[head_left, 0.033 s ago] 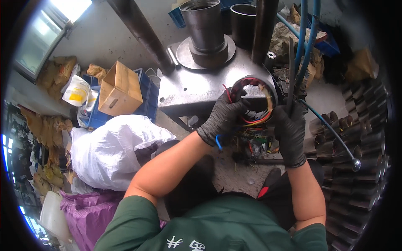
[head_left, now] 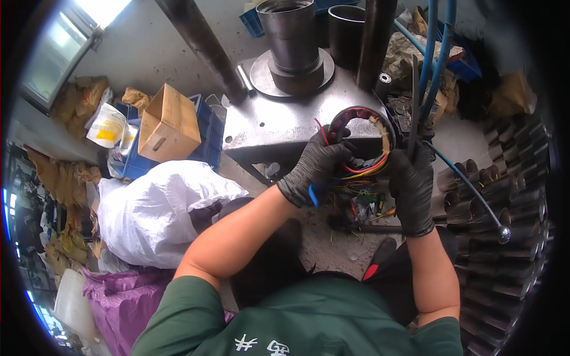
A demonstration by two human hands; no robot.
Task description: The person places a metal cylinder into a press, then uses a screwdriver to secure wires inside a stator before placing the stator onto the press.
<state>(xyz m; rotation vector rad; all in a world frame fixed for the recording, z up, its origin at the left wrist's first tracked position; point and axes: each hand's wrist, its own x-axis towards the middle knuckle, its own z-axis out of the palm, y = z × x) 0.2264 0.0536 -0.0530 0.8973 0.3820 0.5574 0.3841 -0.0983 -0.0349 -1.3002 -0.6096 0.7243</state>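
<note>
Above the front edge of the steel press table (head_left: 249, 127), I hold a motor stator (head_left: 386, 135), a dark ring with wound coils inside. My left hand (head_left: 313, 166), in a black glove, is closed on the ring's left side, with the thumb at the inner edge. A red lead (head_left: 321, 130) sticks up beside that thumb, and a blue lead end (head_left: 313, 196) hangs under the wrist. Red and yellow wires run along the ring's lower side. My right hand (head_left: 414, 193), gloved too, grips the ring's lower right edge; its fingertips are partly hidden.
A dark upright bar (head_left: 414, 95) passes right behind my right hand, near blue hoses (head_left: 432, 53). Beyond stands a metal cylinder (head_left: 288, 41) between two posts. Left are a cardboard box (head_left: 172, 127) and white sack (head_left: 160, 213); right, a ball-ended lever (head_left: 481, 196) and stacked metal tubes (head_left: 493, 261).
The stator has turned slightly in my hands, its opening showing a little differently. The blue lead end has shifted slightly right. Both hands keep their hold.
</note>
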